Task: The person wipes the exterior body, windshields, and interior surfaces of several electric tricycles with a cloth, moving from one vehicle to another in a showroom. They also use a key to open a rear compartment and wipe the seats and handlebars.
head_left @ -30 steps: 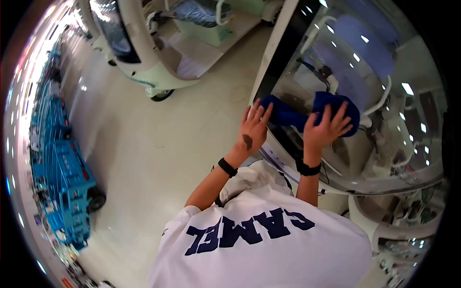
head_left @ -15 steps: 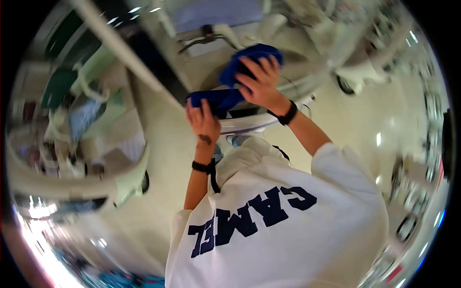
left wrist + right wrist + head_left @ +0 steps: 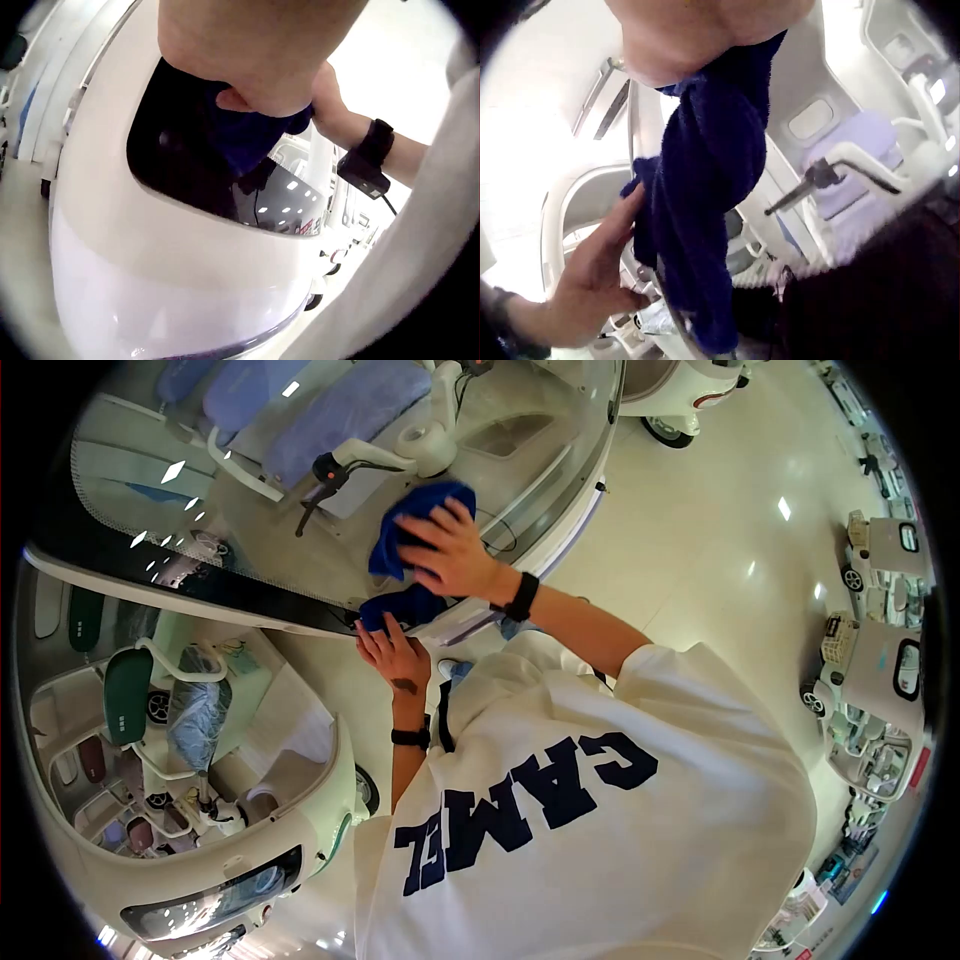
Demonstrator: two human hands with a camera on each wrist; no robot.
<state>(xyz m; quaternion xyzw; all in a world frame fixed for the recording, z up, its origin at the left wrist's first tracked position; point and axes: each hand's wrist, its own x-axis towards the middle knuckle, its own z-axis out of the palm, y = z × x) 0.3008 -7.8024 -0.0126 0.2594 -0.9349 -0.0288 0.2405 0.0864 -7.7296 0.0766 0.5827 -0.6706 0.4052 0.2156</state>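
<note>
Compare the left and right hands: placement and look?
Placement: left hand is by the windshield's dark border; right hand is over the clear glass.
Look: left hand has a dark mark near the wrist; none shows on right hand.
Shared: both touch blue cloth, and both wrists wear black bands.

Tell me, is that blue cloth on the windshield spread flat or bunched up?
Bunched up: the blue cloth shows thick, rounded folds in the right wrist view.

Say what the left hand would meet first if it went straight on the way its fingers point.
The left hand would probably meet the blue cloth, right at its fingertips; depth is unclear.
</note>
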